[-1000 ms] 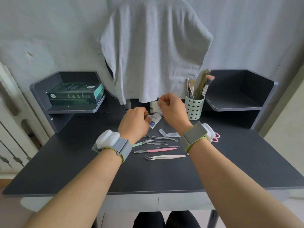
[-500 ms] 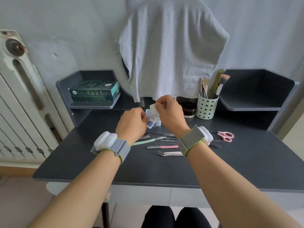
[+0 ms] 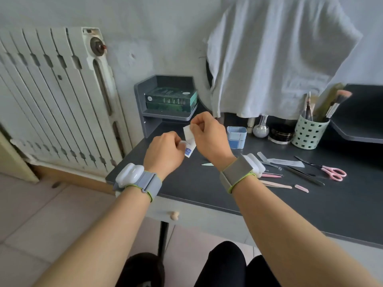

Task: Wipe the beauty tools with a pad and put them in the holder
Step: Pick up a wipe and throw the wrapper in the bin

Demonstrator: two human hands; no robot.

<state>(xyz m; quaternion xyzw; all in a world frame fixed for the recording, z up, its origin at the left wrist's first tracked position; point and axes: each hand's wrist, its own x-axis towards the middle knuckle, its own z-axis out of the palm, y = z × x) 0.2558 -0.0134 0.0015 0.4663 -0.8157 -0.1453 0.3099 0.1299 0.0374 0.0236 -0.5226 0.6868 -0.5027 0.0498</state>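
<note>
Above the desk's left end, my left hand (image 3: 164, 151) pinches a small white and blue pad sachet (image 3: 189, 149). My right hand (image 3: 209, 135) pinches a white pad (image 3: 188, 132) that sticks up out of it. Several beauty tools lie on the dark desk (image 3: 196, 187) to the right: pink scissors (image 3: 333, 172), a black file (image 3: 304, 175), beige tweezers (image 3: 275, 184), pink-handled tools (image 3: 271, 175). The green perforated holder (image 3: 309, 132) stands at the back right with brushes in it.
A blue box of pads (image 3: 236, 137), a small round glass bottle (image 3: 260, 129) and a black jar (image 3: 280, 134) stand at the back. A corner shelf holds green boxes (image 3: 171, 99). A white radiator (image 3: 58, 96) fills the left. A grey cloth (image 3: 277, 56) hangs above.
The view has swung left, showing the radiator and floor. Both hands stay together on the sachet; my right hand has drawn the white pad further up out of it.
</note>
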